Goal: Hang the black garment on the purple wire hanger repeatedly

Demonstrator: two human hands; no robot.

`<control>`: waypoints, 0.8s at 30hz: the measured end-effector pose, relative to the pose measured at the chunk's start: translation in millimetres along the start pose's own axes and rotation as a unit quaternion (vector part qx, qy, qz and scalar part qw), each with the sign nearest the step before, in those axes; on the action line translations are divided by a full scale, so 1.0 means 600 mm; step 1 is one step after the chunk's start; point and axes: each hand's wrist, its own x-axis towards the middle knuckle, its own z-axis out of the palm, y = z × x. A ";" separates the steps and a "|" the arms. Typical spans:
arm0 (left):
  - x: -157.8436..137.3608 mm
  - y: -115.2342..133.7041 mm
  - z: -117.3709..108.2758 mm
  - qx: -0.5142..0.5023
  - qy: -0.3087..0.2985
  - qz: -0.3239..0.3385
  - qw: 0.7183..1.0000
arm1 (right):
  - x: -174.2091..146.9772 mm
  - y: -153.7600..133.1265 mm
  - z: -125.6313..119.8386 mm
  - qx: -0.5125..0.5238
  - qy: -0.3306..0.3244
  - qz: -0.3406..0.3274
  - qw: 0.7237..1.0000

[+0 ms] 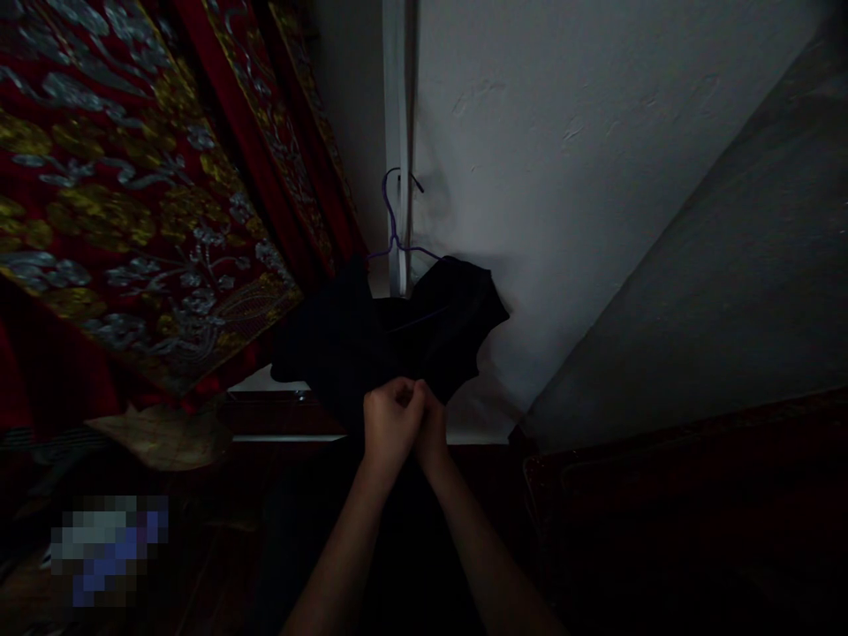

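A dark short-sleeved shirt (pixel 344 340) hangs on a thin purple wire hanger (pixel 396 238) against the wall. Its neck opening gapes below the hanger's bar. Both my hands meet at the front of the shirt, just under that opening. My left hand (pixel 389 424) is closed, fingers curled and thumb side up, pinching the dark cloth. Pressed against it, my right hand (pixel 433 428) is closed on the same front edge, its fingers mostly hidden behind the left. Poor light hides any buttons or seams.
Red cloth with gold and silver embroidery (pixel 132 177) hangs at the left, touching the shirt's sleeve. A pale vertical strip (pixel 401 79) runs down the white wall (pixel 563 177). A woven, straw-coloured item (pixel 165 437) lies low left, near a blurred-out patch. Dark furniture or fabric fills the lower right.
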 end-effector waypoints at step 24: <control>0.126 0.131 -0.051 -0.185 0.030 0.030 0.982 | -0.092 0.043 0.020 -0.078 -0.097 0.004 0.992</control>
